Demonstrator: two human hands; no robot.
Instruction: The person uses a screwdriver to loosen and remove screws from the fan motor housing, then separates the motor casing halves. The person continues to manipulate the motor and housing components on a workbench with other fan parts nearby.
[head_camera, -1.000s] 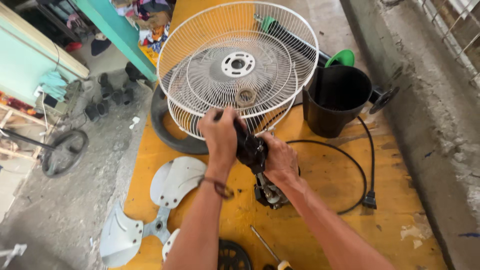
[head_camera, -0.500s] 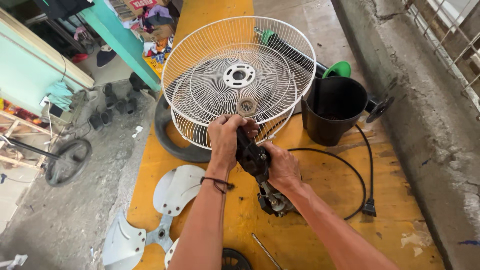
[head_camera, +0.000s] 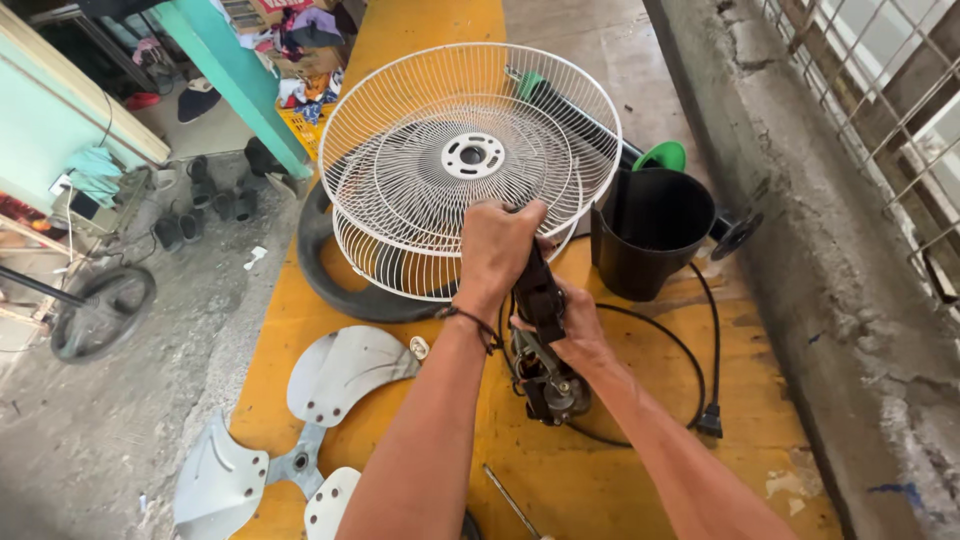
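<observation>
A dark, greasy fan motor (head_camera: 545, 340) with exposed metal parts was held just above the yellow table (head_camera: 400, 30), at 6 o'clock from the white wire fan guards (head_camera: 470, 160). Its long axis ran from 12 to 6 o'clock. The left hand (head_camera: 497, 245) was clamped on its upper end; the right hand (head_camera: 580, 330) was closed around its side.

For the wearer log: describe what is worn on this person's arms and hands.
Both forearms are bare, with no sleeves in view. The left hand has a thin dark cord bracelet around the wrist. The right hand wears no glove; no ring or watch is visible on either hand.
</observation>
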